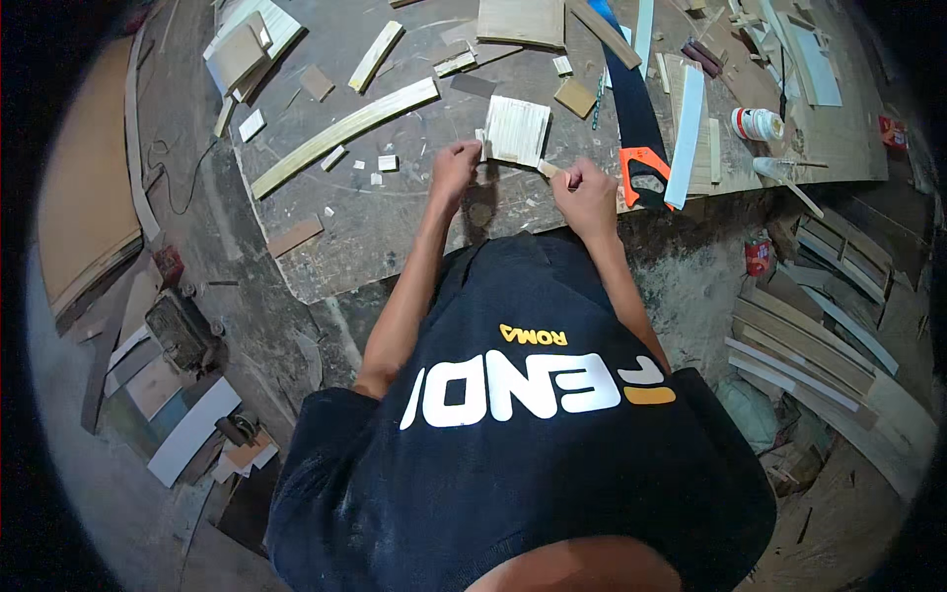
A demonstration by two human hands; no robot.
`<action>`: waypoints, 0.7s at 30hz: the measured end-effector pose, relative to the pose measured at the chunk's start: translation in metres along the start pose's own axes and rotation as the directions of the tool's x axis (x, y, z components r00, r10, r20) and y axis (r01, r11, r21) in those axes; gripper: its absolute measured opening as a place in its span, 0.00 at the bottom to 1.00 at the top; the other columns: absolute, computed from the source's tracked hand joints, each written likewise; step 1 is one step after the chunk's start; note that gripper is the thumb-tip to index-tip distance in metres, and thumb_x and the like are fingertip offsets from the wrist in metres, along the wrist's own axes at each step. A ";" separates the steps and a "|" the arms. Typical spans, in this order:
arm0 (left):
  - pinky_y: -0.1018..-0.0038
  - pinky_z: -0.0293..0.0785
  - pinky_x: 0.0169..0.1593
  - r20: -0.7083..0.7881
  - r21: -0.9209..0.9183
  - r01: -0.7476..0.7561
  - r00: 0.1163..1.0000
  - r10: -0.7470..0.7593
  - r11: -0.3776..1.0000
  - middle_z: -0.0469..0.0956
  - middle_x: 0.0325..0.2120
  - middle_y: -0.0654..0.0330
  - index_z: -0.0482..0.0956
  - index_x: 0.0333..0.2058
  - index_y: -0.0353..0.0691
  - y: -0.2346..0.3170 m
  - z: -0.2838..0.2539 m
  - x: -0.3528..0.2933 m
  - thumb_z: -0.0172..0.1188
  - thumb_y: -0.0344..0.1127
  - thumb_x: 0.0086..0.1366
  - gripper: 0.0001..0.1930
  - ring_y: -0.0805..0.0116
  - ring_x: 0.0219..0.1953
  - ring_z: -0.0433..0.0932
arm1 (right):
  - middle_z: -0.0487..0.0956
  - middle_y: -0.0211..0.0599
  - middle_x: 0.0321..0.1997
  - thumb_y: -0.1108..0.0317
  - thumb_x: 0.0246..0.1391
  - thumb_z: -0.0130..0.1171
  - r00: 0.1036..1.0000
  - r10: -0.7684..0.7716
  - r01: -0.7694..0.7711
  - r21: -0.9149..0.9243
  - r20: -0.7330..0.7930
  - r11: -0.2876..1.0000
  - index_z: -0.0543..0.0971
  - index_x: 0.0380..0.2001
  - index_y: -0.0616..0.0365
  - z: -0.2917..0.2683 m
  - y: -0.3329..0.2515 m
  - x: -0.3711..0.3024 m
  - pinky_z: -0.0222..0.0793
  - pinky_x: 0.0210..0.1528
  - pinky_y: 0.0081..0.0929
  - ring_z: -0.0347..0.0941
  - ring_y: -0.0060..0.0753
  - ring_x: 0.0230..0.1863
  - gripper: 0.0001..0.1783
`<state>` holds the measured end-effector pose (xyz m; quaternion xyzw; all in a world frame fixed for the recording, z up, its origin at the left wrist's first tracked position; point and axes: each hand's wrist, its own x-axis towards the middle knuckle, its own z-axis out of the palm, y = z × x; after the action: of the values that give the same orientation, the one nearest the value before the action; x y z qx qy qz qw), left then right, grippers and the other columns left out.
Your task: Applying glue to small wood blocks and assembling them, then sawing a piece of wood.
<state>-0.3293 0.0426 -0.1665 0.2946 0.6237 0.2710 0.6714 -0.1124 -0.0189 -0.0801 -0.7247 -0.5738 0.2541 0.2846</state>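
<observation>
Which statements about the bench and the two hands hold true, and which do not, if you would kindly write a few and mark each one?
1. The left hand is at the left side of the pale square piece. True.
2. The orange-handled saw lies to the left of the square piece. False: it lies to the right.
3. A white tub is on the right part of the bench. True.
4. The left hand grips the long pale strip. False: the strip lies on the bench, apart from both hands.
5. The right hand is empty. False: its fingers hold a small wood piece.
</observation>
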 end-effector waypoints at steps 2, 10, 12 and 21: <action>0.80 0.61 0.28 -0.011 0.025 -0.065 0.998 0.065 0.998 0.72 0.21 0.71 0.82 0.31 0.38 -0.002 0.000 0.001 0.58 0.39 0.66 0.11 0.81 0.23 0.66 | 0.74 0.44 0.15 0.67 0.48 0.62 1.000 -0.024 0.025 0.026 -0.019 0.999 0.72 0.18 0.65 0.001 -0.003 0.000 0.66 0.22 0.34 0.72 0.34 0.16 0.14; 0.79 0.58 0.25 -0.056 0.003 -0.049 0.997 0.049 0.999 0.71 0.19 0.71 0.81 0.30 0.38 -0.006 0.003 0.003 0.58 0.37 0.66 0.10 0.81 0.21 0.65 | 0.72 0.43 0.14 0.68 0.47 0.63 0.999 0.022 -0.020 0.051 -0.038 0.998 0.71 0.17 0.65 -0.010 -0.011 0.001 0.65 0.22 0.33 0.70 0.30 0.16 0.15; 0.78 0.58 0.25 -0.061 0.003 -0.064 0.996 0.064 0.998 0.70 0.19 0.71 0.81 0.29 0.38 -0.008 0.002 0.005 0.58 0.36 0.66 0.10 0.81 0.21 0.64 | 0.72 0.43 0.14 0.68 0.47 0.63 0.999 0.004 -0.003 0.029 -0.036 1.000 0.70 0.17 0.65 -0.008 -0.009 0.003 0.65 0.21 0.33 0.69 0.30 0.16 0.15; 0.77 0.57 0.24 -0.063 0.054 -0.132 0.989 0.135 0.990 0.69 0.18 0.72 0.80 0.28 0.38 -0.009 0.001 0.006 0.57 0.39 0.67 0.12 0.81 0.20 0.63 | 0.70 0.51 0.14 0.67 0.48 0.60 0.999 0.046 -0.046 0.039 -0.015 0.998 0.68 0.16 0.64 -0.007 -0.012 0.004 0.63 0.21 0.43 0.71 0.54 0.17 0.16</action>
<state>-0.3275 0.0408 -0.1778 0.3429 0.6311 0.3096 0.6231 -0.1150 -0.0134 -0.0667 -0.7341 -0.5497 0.2659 0.2971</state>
